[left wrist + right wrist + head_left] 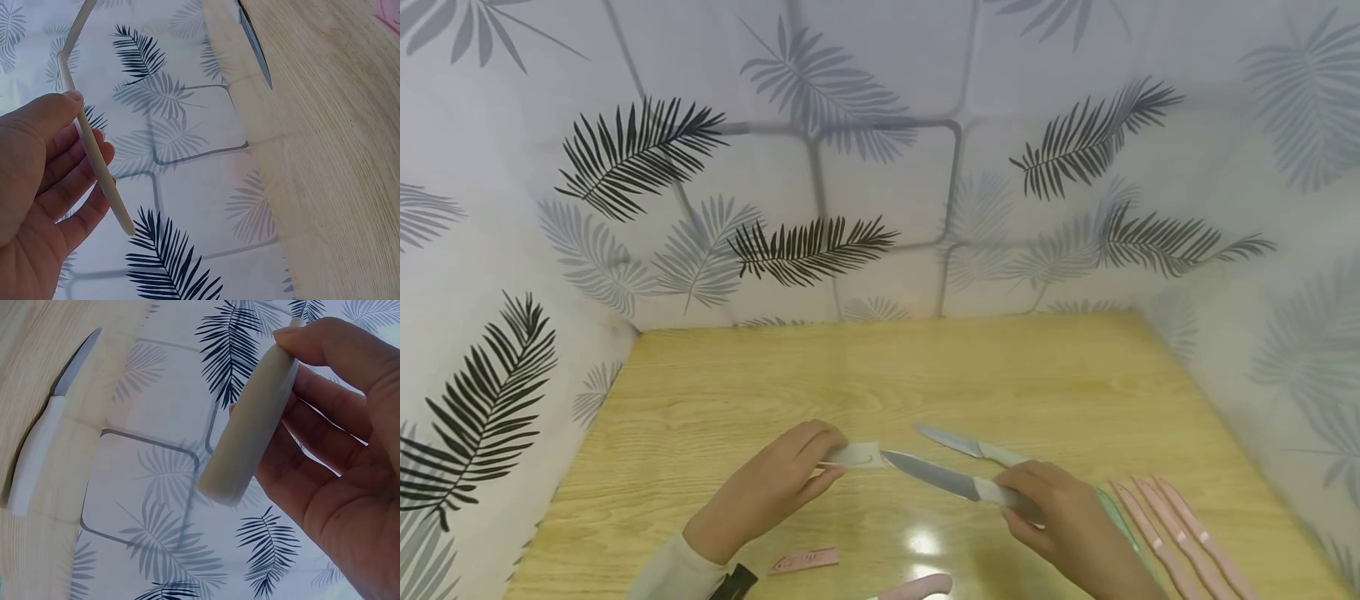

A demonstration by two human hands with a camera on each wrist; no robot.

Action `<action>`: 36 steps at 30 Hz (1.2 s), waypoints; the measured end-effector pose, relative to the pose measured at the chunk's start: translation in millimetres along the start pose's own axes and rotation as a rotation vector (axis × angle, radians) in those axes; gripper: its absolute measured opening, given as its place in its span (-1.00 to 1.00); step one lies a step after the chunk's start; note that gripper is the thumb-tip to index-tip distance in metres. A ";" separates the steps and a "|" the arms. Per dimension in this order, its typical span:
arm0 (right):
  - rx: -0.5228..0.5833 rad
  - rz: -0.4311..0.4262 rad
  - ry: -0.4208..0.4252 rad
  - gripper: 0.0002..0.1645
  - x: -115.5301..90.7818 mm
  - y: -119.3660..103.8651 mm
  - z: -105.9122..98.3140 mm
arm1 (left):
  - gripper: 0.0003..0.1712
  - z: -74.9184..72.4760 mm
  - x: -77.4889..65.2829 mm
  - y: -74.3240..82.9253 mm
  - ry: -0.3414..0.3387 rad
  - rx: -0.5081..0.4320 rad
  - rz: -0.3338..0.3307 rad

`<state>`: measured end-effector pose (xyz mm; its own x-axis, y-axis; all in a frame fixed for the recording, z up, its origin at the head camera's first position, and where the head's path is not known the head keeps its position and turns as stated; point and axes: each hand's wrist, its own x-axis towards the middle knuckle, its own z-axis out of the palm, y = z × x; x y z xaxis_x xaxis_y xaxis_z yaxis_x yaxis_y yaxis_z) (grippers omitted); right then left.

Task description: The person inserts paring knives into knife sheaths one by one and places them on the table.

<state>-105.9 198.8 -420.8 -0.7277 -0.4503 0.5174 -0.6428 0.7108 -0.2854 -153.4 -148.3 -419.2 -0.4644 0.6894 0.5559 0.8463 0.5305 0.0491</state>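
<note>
My left hand (782,479) pinches a flat white blade sheath (861,455) between thumb and fingers; the left wrist view shows this cream sheath (97,153) nearly edge-on. In my right hand (1060,517) is a kitchen knife (936,475) with a pale handle, gripped by that handle (250,425). The blade points left, its tip close to the sheath's right end; whether they touch I cannot tell. Just behind it on the table lies a smaller knife (955,439) with a whitish handle, also in the right wrist view (40,447).
A pink sheath (803,560) with lettering lies near the front of the wooden table (880,367). A pink handle (917,587) shows at the bottom edge. Several pink-handled pieces (1180,529) and a green one (1118,517) lie at the right. Leaf-patterned sheeting (880,183) surrounds the table.
</note>
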 end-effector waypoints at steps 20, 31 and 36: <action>-0.114 -0.047 -0.026 -0.54 6.0 1.4 0.0 | -0.66 3.3 2.3 -1.1 -0.027 0.164 0.087; -0.095 -0.104 -0.090 -0.56 16.6 -7.9 5.9 | -0.72 15.2 3.0 5.0 -0.005 0.161 0.152; -0.078 -0.112 -0.108 -0.58 20.4 -11.7 12.2 | -0.73 18.6 2.3 8.4 -0.012 0.156 0.149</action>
<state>-116.1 174.7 -416.8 -0.6765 -0.5816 0.4517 -0.7041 0.6905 -0.1655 -152.2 -133.1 -433.0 -0.3413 0.7712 0.5373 0.8556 0.4916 -0.1622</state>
